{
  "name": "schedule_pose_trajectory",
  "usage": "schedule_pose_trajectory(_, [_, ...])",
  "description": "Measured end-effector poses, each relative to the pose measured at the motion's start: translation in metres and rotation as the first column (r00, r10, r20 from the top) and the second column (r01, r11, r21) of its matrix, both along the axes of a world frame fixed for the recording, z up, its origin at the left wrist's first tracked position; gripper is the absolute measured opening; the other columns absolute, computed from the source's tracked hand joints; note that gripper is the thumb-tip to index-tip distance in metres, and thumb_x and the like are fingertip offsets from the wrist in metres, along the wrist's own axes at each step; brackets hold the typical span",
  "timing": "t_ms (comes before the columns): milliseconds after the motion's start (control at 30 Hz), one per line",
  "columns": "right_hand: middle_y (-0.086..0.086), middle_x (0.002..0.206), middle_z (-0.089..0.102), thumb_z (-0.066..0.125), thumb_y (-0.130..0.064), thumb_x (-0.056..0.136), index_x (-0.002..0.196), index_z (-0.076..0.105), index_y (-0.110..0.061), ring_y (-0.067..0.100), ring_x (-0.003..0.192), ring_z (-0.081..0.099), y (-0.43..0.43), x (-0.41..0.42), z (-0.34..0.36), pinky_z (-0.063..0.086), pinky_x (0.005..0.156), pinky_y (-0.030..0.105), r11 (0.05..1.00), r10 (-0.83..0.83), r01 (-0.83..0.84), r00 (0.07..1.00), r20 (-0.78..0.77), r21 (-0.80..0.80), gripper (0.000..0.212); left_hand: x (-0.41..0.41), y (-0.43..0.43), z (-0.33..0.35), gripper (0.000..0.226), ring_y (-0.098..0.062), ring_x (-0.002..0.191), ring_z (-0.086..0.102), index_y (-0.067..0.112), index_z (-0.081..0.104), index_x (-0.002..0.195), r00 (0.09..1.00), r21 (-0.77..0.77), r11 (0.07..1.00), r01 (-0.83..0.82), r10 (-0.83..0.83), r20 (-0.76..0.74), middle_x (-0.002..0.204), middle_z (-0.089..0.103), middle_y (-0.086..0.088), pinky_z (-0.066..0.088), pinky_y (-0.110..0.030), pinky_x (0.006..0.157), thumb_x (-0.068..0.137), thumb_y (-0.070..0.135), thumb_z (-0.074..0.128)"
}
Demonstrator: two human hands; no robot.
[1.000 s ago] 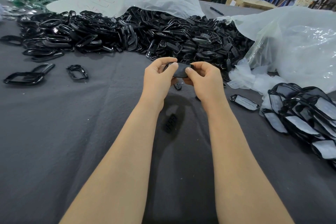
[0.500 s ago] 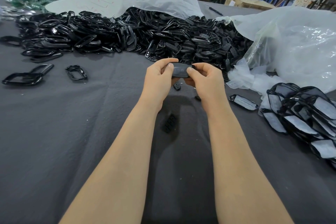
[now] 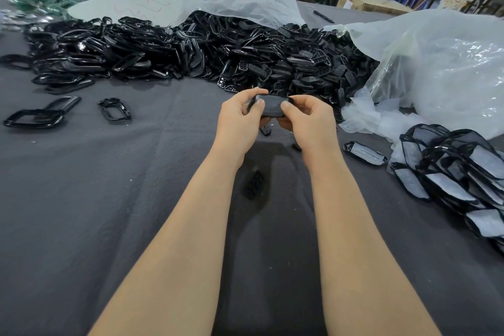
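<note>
both hands are on one small black part (image 3: 271,108), held in the air just above the grey cloth (image 3: 109,199), in front of the big pile of black pieces (image 3: 272,63). left hand (image 3: 238,120) curls round its left end, right hand (image 3: 309,123) round its right end. a thumb (image 3: 259,103) sits on top at each side, the other fingers tucked underneath. so both hands are closed on the part, neither free.

reads as a press-fit / seating step, two pieces squeezed together. can't see the seam, the fingers hide the underside.

to do it well, my take:
- press both thumbs evenly so it doesn't seat skewed
- back it up from below right under the thumbs, or the shell flexes
- check the edges are flush all round before letting go
- don't drop it into the pile behind, it vanishes among lookalikes

done ones seem to go right: a lone covered piece (image 3: 365,153) lies near the right wrist, with the stack of film-faced pieces (image 3: 463,172) beyond it. a small ribbed insert (image 3: 253,184) lies on the cloth between the forearms, probably the next bit.
</note>
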State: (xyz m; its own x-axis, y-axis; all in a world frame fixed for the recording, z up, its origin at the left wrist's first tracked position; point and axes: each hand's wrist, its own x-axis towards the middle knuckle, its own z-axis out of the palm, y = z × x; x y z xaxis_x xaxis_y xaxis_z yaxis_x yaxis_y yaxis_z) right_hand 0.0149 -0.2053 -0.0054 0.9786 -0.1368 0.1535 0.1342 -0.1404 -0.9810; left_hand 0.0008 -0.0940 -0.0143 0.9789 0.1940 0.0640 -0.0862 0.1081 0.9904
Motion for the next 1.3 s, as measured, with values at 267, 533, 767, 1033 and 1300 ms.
schedule_pose_trajectory(267, [-0.001,0.081,0.064,0.060,-0.009,0.091,0.092,0.055,-0.021,0.014,0.072,0.066,0.0002,0.0023,-0.0045,0.057,0.072,0.028,0.994,0.043,-0.044,0.999,-0.018,-0.104,0.013,0.0000,-0.0012,-0.0014,0.023,-0.015,0.091,0.069,0.029,0.061,0.098,0.997,0.117,0.991,-0.071,0.071,0.003,0.102,0.070,-0.006,0.056,-0.035,0.089,0.100,0.011,0.047])
schedule_pose_trajectory(533, [0.002,0.079,0.063,0.059,-0.003,0.091,0.092,0.055,-0.018,0.009,0.065,0.062,-0.0026,0.0011,-0.0021,0.055,0.060,0.017,1.000,0.028,-0.027,0.999,-0.047,0.003,0.015,0.0007,-0.0019,-0.0005,0.022,-0.016,0.091,0.069,0.030,0.058,0.106,1.000,0.183,0.983,-0.009,0.011,-0.007,0.101,0.070,-0.005,0.056,-0.039,0.089,0.098,0.010,0.052])
schedule_pose_trajectory(767, [-0.001,0.080,0.063,0.061,-0.008,0.091,0.097,0.055,-0.019,0.006,0.063,0.061,-0.0008,0.0002,-0.0023,0.055,0.064,0.019,0.999,0.037,-0.037,0.998,-0.052,-0.002,0.014,-0.0002,0.0021,-0.0010,0.029,-0.013,0.085,0.071,0.034,0.060,0.096,0.999,0.114,0.993,-0.026,0.029,-0.025,0.096,0.071,-0.004,0.057,-0.035,0.086,0.095,0.006,0.054])
schedule_pose_trajectory(1033, [0.002,0.080,0.065,0.060,-0.008,0.091,0.093,0.055,-0.018,0.008,0.065,0.063,0.0004,0.0018,-0.0032,0.055,0.067,0.021,0.999,-0.009,0.008,1.000,-0.012,-0.052,0.012,0.0003,0.0001,-0.0018,0.025,-0.014,0.088,0.070,0.022,0.058,0.117,0.998,0.090,0.995,-0.051,0.055,-0.042,0.090,0.073,-0.002,0.056,-0.035,0.088,0.094,0.011,0.059])
schedule_pose_trajectory(1300, [0.009,0.088,0.069,0.063,-0.010,0.090,0.101,0.058,-0.014,0.014,0.071,0.067,-0.0004,0.0020,-0.0039,0.058,0.074,0.030,0.998,-0.028,0.027,0.999,-0.021,-0.055,0.013,0.0011,0.0009,-0.0036,0.017,-0.011,0.078,0.071,0.023,0.059,0.105,0.998,0.124,0.990,-0.062,0.066,-0.025,0.076,0.073,0.002,0.056,-0.042,0.088,0.093,0.012,0.061])
